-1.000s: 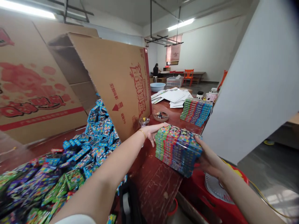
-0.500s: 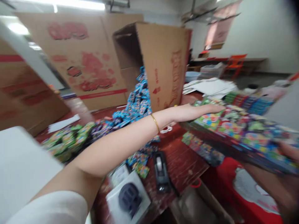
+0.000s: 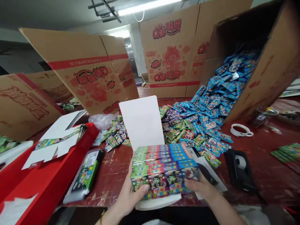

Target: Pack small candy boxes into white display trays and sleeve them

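Observation:
My left hand [image 3: 131, 195] and my right hand [image 3: 200, 185] grip a block of candy packets [image 3: 161, 168] from its two sides. Both thumbs press on the near face. Green, red, purple and blue columns make up the block, stacked in even rows. Behind it rises a white card panel [image 3: 142, 122], and a white rounded flap [image 3: 159, 202] shows under its near edge. Whether panel and flap belong to one box cannot be made out. The far fingers are mostly hidden by the packets. Beyond lies a loose heap of packets [image 3: 194, 125].
On the left are a red tray [image 3: 58, 175] holding white card sheets and a green-black packaged box [image 3: 86, 172]. A tape dispenser [image 3: 241, 168] and a white tape roll [image 3: 241, 130] lie at right. A tipped carton [image 3: 257, 81] spills blue packets. Printed cartons [image 3: 93, 78] stand behind.
The view has swung left. The packet block, earlier at the far right with my left arm stretched across to it, is now in front of me between both hands.

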### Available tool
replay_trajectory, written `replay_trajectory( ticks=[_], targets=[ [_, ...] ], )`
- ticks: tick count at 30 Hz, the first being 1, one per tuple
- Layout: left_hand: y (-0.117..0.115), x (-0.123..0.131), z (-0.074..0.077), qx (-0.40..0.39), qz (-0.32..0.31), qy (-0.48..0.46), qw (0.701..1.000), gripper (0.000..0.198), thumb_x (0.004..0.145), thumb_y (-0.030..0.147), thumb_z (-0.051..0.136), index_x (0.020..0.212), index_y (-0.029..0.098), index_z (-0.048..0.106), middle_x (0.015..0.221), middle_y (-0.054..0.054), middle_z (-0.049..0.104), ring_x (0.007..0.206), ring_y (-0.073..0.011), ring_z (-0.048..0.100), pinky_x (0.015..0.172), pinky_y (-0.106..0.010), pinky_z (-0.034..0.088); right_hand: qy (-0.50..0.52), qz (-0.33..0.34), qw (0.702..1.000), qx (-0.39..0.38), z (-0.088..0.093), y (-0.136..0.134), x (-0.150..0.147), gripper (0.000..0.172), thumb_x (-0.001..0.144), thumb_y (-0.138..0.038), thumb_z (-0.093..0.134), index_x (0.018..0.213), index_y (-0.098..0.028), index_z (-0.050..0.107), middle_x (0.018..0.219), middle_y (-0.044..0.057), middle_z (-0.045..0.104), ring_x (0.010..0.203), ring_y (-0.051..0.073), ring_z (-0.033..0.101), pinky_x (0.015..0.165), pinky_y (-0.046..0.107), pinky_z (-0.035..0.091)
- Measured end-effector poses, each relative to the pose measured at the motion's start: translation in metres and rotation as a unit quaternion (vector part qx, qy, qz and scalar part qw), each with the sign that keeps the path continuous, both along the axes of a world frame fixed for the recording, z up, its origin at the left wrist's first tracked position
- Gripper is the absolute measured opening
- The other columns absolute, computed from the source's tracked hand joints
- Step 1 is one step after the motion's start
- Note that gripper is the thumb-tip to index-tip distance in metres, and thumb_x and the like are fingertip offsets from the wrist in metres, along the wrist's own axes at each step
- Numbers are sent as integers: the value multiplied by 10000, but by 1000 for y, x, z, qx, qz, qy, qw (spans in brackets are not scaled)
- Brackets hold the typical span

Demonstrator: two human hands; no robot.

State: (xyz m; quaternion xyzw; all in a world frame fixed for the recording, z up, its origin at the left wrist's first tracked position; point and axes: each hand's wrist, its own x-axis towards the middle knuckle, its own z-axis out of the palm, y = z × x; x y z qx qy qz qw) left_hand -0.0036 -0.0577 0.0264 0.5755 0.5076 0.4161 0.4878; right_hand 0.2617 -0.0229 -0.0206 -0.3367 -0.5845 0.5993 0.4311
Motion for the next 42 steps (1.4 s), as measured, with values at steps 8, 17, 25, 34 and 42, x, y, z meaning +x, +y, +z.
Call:
replay_trajectory(
  ticks=[8,17,25,34,42],
  targets=[
    [29,-40,-82,161,2,233,959,1065,725,383,677,1432,278,-113,1534,-133,31,1398,-324,16,1123,-564,101,-235,16,962,139,-23,44,-32,955,650,-391,756,1435,-273,227,1539,83,70,1395,301,133,1106,475,222],
    [48,-36,-40,234,-67,341,908,820,768,538,598,1423,252,195,1515,-139,170,1389,-319,144,1107,-573,158,-325,-34,928,178,-53,16,-38,719,758,-257,657,1389,-338,322,1530,24,147,1383,276,205,1100,453,283],
    [136,1,-14,289,-172,501,797,560,865,38,364,1383,250,336,985,-72,607,896,-214,594,815,-370,511,-342,-113,914,186,-67,1,-42,716,775,-314,648,1395,-341,290,1518,37,181,1371,285,241,1095,464,309],
    [105,14,-39,300,-138,522,787,473,905,388,441,1299,126,463,1354,-161,433,1247,-288,411,1015,-435,406,-266,-236,927,121,-87,-8,-49,931,732,-313,677,1440,-259,75,1494,115,225,1364,296,254,1085,490,305],
    [49,35,-77,273,-37,567,776,727,767,266,568,1424,164,274,1503,-124,227,1377,-367,138,1081,-565,254,-365,-230,898,85,-95,-13,-41,198,771,-202,473,894,-202,628,922,95,622,960,286,611,831,424,521]
  ],
)
